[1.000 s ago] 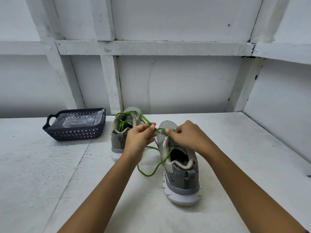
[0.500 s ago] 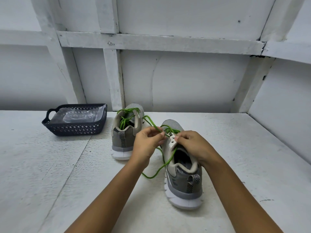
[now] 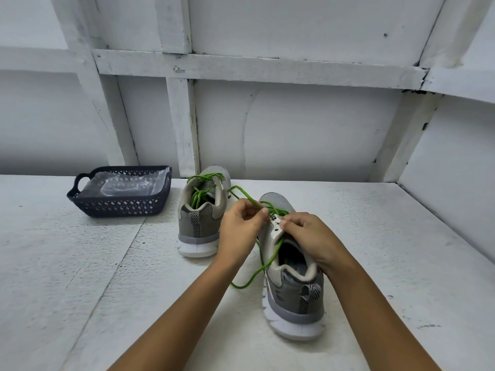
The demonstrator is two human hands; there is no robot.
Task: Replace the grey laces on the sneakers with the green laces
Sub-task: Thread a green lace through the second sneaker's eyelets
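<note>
Two grey sneakers stand heel-toward-me on the white table. The left sneaker (image 3: 202,220) has a green lace bunched in its opening. The right sneaker (image 3: 293,285) lies nearer, with a green lace (image 3: 263,266) threaded through its upper eyelets and a loose loop trailing down its left side onto the table. My left hand (image 3: 241,226) pinches a strand of this lace just left of the eyelets. My right hand (image 3: 308,234) pinches the lace at the eyelet flap on the shoe's top. The tongue is partly hidden by my hands.
A dark perforated basket (image 3: 120,192) holding clear plastic bags sits at the back left of the table (image 3: 67,277). White panelled walls close the back and the right side.
The view has tilted down a little. Both hands have dropped closer to the right sneaker's eyelets, and the strand in my left hand now runs up and back toward the left sneaker.
</note>
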